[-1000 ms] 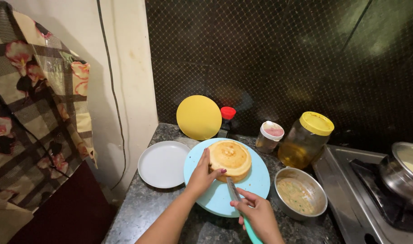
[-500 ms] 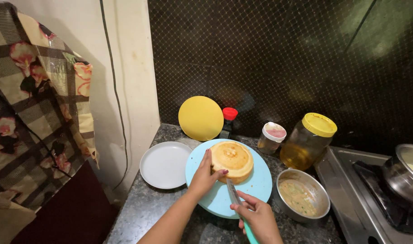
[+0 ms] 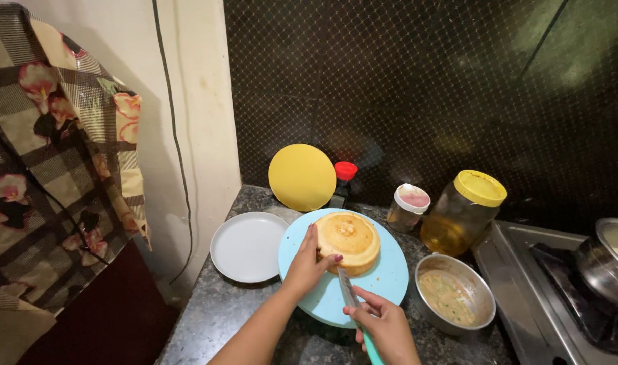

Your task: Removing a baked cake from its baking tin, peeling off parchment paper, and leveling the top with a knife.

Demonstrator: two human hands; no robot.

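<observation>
resting on a round light-blue board (image 3: 390, 284) on the dark speckled counter (image 3: 214, 318), a small round golden cake (image 3: 348, 240) sits a little toward the far left of the board. the left hand (image 3: 310, 265) lies against the near left side of the cake, fingers together and curved along its edge, steadying it. the right hand (image 3: 384, 328) is closed around the teal handle of a knife (image 3: 350, 297), thumb and fingers wrapped tight, and the blade points away from the person with its tip at the cake's near side, just beside the left fingertips; whether the blade has entered the cake cannot be told. just left of the board lies a white plate (image 3: 246, 247). behind the board a yellow round disc (image 3: 302, 177) leans upright against the dark netted wall, with a dark bottle with a red cap (image 3: 343, 181) beside it. further right stand a small jar with a pale lid (image 3: 408, 207) and a larger amber jar with a yellow lid (image 3: 463, 213). a steel bowl (image 3: 455, 295) holding a pale mixture sits just right of the board. at the far right a steel pot (image 3: 606, 260) rests on a stove (image 3: 538, 270). a checked floral cloth (image 3: 52, 169) hangs at the left.
</observation>
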